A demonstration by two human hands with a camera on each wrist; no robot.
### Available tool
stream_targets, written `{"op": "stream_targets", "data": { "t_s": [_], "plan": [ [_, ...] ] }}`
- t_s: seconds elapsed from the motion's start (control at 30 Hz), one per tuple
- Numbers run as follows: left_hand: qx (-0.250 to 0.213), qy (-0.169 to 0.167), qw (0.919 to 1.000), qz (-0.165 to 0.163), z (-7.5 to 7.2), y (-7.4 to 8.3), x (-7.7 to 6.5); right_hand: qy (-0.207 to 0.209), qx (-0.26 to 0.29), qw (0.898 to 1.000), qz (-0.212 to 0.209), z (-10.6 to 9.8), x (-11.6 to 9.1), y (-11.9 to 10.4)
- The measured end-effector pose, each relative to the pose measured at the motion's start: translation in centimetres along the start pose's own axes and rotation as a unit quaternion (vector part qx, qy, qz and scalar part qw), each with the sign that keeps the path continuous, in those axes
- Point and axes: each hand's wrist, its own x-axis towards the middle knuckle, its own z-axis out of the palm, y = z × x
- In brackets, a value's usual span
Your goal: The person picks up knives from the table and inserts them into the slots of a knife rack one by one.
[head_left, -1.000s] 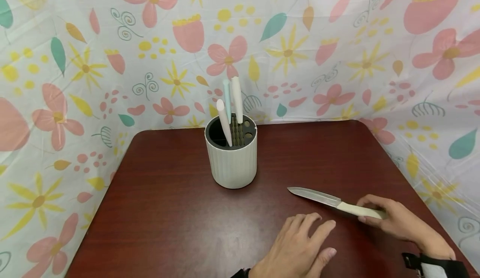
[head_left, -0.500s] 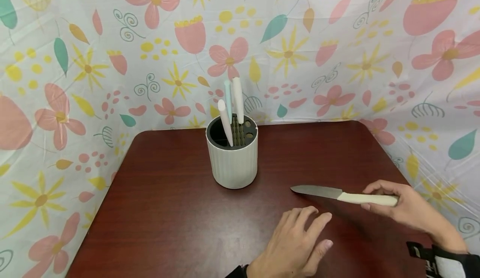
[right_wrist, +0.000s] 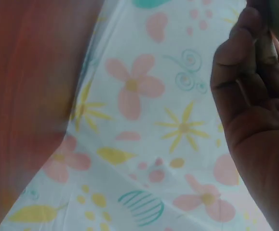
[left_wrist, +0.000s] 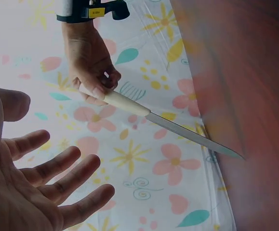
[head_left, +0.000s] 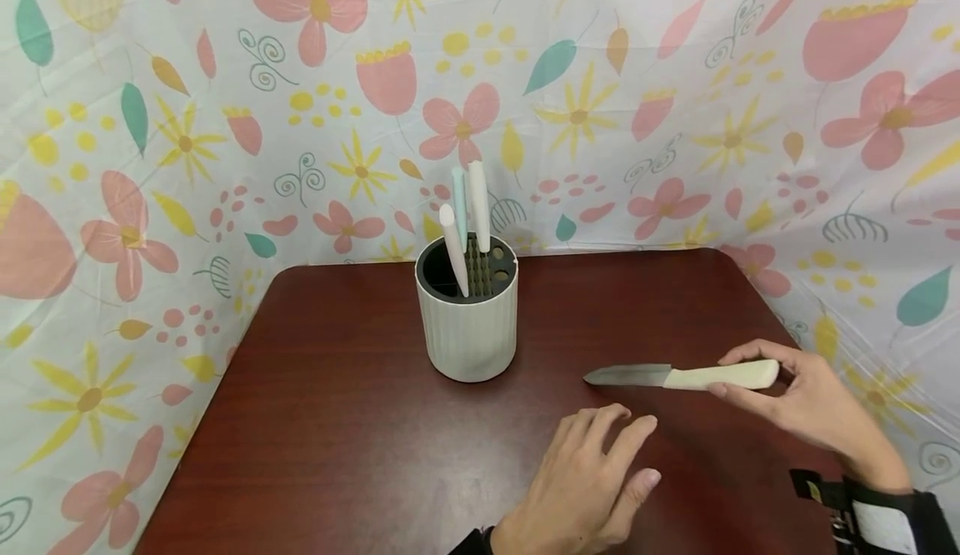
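Note:
A kitchen knife (head_left: 675,377) with a cream handle and a grey blade is pinched by its handle in my right hand (head_left: 810,397). Its blade points left, and in the left wrist view the blade (left_wrist: 192,134) slants down toward the table with its tip lowest. My left hand (head_left: 581,480) is relaxed near the front of the table, fingers spread and holding nothing. In the left wrist view its palm (left_wrist: 23,192) shows bare. A white ribbed knife holder (head_left: 468,338) stands farther back, left of the knife. The right wrist view shows my right hand (right_wrist: 255,96) but not the knife.
Two white handles and a pale blue handle (head_left: 460,197) rise from the holder's black slotted top. Beneath everything lies a dark red-brown table (head_left: 337,422). A flower-printed sheet (head_left: 600,80) closes off its back and sides.
My right hand has lifted the knife off the table, first moving right, then back left and farther away. The blade has swung nearly level across the view. My left hand has shifted slightly.

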Motion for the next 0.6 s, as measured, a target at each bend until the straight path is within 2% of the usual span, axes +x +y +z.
{"op": "stream_targets", "data": {
  "t_s": [0.23,0.4,0.6],
  "plan": [
    [-0.012,-0.002,0.9996,-0.025,-0.5,-0.4,0.2,0.020,0.015,0.999,-0.043,0.5,1.4,-1.0],
    [0.009,0.019,0.9995,-0.023,-0.8,-0.8,0.5,0.043,0.012,0.996,-0.083,0.8,2.6,-1.9],
    [0.008,0.033,0.9991,-0.026,-1.3,-1.5,1.0,0.062,0.014,0.989,-0.132,1.0,4.1,-3.3]
  ]
}}
